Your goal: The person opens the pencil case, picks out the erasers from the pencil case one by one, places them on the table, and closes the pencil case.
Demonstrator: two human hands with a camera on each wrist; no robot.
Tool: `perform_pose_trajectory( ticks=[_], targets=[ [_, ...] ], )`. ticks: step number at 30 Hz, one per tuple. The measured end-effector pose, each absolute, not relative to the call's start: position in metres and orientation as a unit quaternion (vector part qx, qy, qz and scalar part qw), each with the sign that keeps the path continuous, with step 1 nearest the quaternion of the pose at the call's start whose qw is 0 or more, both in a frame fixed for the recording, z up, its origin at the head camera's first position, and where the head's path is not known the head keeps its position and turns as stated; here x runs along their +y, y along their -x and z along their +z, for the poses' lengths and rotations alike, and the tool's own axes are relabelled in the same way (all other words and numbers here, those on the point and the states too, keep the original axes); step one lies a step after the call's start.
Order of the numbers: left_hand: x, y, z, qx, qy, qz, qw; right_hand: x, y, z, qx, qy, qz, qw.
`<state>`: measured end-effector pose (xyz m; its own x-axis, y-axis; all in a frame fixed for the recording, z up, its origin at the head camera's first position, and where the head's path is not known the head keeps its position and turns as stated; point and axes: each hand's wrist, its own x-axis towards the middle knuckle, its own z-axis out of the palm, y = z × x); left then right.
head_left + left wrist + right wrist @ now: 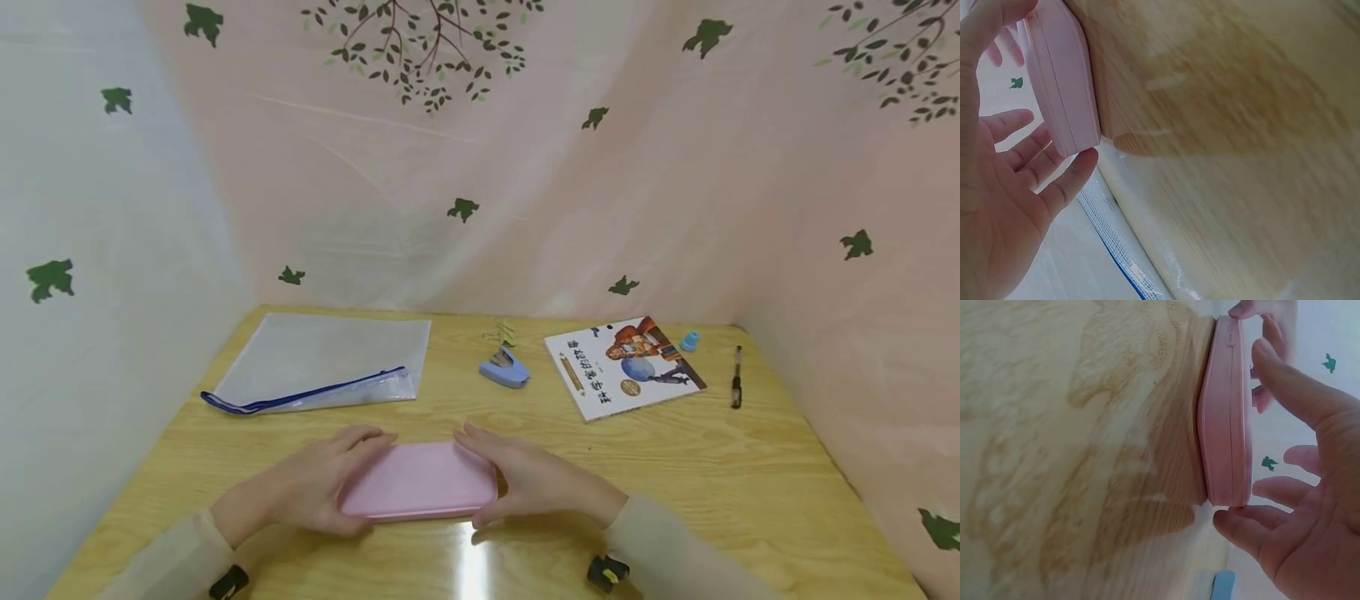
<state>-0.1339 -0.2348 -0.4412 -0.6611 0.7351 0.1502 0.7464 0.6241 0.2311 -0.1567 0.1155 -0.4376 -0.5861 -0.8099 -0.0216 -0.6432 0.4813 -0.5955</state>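
Left grip [324, 480] and right grip [534, 478] flank a pink case [424, 482] at its ends.

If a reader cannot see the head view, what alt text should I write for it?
A person's left hand and right hand hold a pink case at its two ends, at the near part of a wooden table. Farther back, from left to right, lie a see-through zip bag, a blue stapler, a book and a pen.
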Motion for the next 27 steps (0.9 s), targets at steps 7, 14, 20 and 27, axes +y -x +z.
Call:
perform_pose_trajectory(
  ticks=[7, 14, 20, 27],
  targets=[
    [-0.2372, 0.1377, -0.4413, -0.907, 0.391, -0.154, -0.009, 0.1135, 0.1600, -0.4378, 0.853, 0.419, -0.272, 0.152],
    [-0.2395, 0.1355, -0.4427, -0.917, 0.365, -0.151, -0.051, 0.1107, 0.1584, -0.4377, 0.859, 0.417, -0.251, 0.156],
    [-0.2414, 0.1341, -0.4449, -0.920, 0.367, -0.137, -0.033, 0.1084, 0.1558, -0.4389, 0.867, 0.414, -0.232, 0.152],
    [-0.2375, 0.1383, -0.4464, -0.918, 0.378, -0.122, -0.004, 0.1090, 0.1589, -0.4361, 0.876, 0.421, -0.199, 0.123]
  ],
)
